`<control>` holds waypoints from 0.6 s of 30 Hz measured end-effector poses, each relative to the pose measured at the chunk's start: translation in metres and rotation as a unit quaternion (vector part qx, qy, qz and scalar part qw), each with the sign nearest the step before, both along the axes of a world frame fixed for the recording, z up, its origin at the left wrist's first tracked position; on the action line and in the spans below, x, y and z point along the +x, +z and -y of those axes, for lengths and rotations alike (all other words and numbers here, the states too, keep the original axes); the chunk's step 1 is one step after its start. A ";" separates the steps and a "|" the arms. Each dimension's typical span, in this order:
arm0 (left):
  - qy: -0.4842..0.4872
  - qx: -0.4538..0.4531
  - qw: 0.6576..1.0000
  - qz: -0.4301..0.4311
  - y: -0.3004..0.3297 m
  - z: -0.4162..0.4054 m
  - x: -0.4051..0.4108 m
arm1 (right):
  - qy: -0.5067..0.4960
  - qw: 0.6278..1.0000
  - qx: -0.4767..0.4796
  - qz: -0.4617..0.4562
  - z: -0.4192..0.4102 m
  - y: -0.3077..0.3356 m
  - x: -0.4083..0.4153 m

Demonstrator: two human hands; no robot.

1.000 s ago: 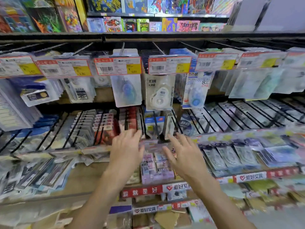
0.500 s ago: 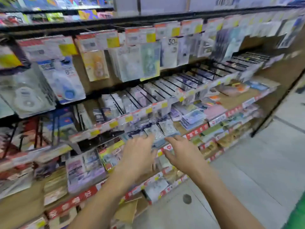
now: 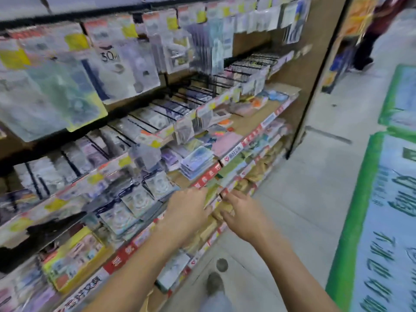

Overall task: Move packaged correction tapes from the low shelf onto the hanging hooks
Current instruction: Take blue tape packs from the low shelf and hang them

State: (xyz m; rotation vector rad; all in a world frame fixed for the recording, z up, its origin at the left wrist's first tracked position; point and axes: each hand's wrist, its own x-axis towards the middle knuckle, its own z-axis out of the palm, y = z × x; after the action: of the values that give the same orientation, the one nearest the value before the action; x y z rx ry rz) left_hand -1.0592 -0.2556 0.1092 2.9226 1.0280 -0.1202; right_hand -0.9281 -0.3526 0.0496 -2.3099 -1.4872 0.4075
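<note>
Packaged correction tapes lie in overlapping rows on the low wooden shelf, white tape rolls showing through clear blisters. Black hanging hooks with price tags run above them, many hung with packs. My left hand reaches over the shelf's front edge just right of the tape packs, fingers extended and holding nothing. My right hand hovers beside it in front of the lower shelves, fingers spread and bare. The view is blurred by motion.
Larger blister packs hang from the top row. A yellow box sits at the lower left. Lower shelves hold paper goods. Grey floor and a green-edged floor mat lie to the right. A person stands far down the aisle.
The view has swung further right along the shelf and tilted down. Both hands travelled right with it, staying open and side by side in front of the low shelf edge.
</note>
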 end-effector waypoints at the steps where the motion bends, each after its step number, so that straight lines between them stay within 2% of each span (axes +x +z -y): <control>1: -0.003 -0.004 1.000 -0.002 -0.005 -0.005 0.012 | -0.002 1.000 -0.006 0.000 -0.002 -0.003 0.010; 6: -0.005 -0.021 1.000 -0.003 -0.033 -0.041 0.074 | 0.001 0.999 -0.040 -0.014 -0.028 -0.020 0.063; 12: 0.035 -0.062 0.997 -0.019 -0.055 -0.100 0.157 | 0.018 0.996 -0.087 -0.011 -0.088 -0.031 0.144; 18: 0.079 -0.051 0.995 -0.026 -0.063 -0.155 0.215 | 0.057 0.992 -0.112 -0.006 -0.156 -0.035 0.211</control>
State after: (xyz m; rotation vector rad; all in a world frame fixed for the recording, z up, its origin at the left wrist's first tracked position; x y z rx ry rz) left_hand -0.8438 -0.1004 0.0461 2.7474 1.2182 -0.2368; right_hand -0.7168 -0.1969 0.0148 -2.3907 -1.6482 0.6474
